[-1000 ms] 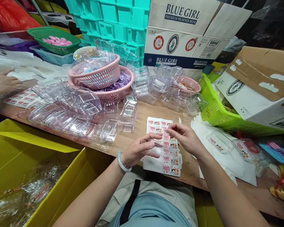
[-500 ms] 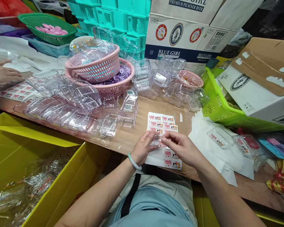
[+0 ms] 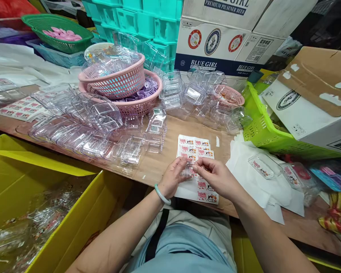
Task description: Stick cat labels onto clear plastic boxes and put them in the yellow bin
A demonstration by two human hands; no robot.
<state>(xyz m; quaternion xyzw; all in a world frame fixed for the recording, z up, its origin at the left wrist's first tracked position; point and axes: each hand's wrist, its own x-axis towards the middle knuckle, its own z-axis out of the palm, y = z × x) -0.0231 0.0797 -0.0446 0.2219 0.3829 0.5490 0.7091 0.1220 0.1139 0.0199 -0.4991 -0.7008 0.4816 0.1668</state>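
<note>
My left hand, a pale bangle on its wrist, is closed on the edge of a small clear plastic case. Thumb and fingers of my right hand are pinched together at the case's right side. Whether a sticker is in that pinch is too small to make out. Under both hands lies a sheet of stickers printed with cats and pink lettering. Bare white backing shows on its lower left part. More cat sticker sheets lie beneath it, partly covered.
Clear plastic cases are heaped left. Behind them stand pink baskets. At right are white backing papers, a stickered case and a lime-green crate. A yellow bin holding clear packs stands at lower left.
My right fingers have shifted very slightly left against the clear case. At the far left, another person's hand has pulled back almost out of view. Otherwise little differs.
</note>
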